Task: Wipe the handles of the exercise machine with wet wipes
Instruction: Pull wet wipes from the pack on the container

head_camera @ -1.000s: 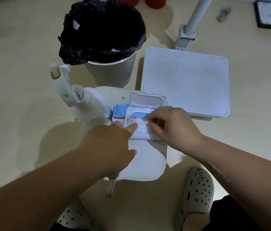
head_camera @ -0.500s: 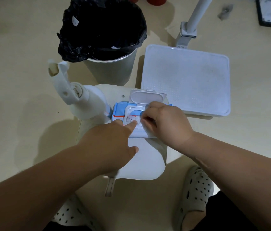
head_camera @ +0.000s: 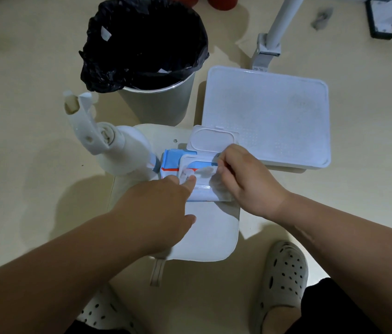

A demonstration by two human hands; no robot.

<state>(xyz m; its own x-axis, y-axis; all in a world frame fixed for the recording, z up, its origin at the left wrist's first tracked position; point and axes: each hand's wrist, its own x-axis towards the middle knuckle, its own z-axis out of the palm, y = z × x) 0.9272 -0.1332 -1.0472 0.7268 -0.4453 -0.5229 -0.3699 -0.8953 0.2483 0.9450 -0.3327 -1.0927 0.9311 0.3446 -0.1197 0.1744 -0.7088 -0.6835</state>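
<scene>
On the far half of the white seat pad (head_camera: 204, 232), a blue-and-white wet wipes pack (head_camera: 170, 162) lay flat with its flip lid (head_camera: 213, 139) swung open toward the pad's far edge. The left hand (head_camera: 156, 208) pressed down on the pack at its near left side, index fingertip beside the opening, fingers extended, not closed around anything. The right hand (head_camera: 248, 179) sat over the right part of the pack, thumb and fingers pinched on a white wipe (head_camera: 216, 186) partly drawn out of the opening; the sheet looked blurred. Just left of the pack, touching the pad's far left corner, a white rounded machine part (head_camera: 125, 153) stood with a slotted strap-like arm (head_camera: 83, 121) angled up and away. Beyond the pad's far edge, a grey bin (head_camera: 163, 102) with a black liner (head_camera: 142, 42) stood on the floor. A white textured platform (head_camera: 269, 116) lay beside the bin, at the pad's far right corner, with a white post (head_camera: 274, 32) rising behind it. Two perforated grey clogs (head_camera: 284, 273) showed below the pad's near edge.
</scene>
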